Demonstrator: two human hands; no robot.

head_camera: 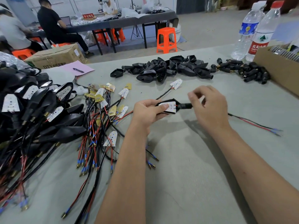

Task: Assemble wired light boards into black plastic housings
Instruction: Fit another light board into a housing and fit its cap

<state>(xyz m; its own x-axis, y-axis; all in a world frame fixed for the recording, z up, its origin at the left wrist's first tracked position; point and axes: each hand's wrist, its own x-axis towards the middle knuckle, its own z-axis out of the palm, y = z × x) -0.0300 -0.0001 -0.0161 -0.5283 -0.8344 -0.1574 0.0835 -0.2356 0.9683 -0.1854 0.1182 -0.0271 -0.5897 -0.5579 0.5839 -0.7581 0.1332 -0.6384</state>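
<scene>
The left hand [146, 112] is pinching a housing [168, 107], thumb pressing the board [169, 106] in, while the right hand [208, 105], its grip loosely curled beside the stem, is likely about to draw the wires [252, 122] taut.

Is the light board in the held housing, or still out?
In: the white light board lies inside the black housing in the left hand, thumb pressing it.

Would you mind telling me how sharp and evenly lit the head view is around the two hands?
In the head view, the left hand and the housing it grips look fairly sharp; the right hand is smeared by motion blur at the fingers; light is soft, with a faint shadow on the table; wide-angle distortion tilts the bottles at the edge.
</scene>
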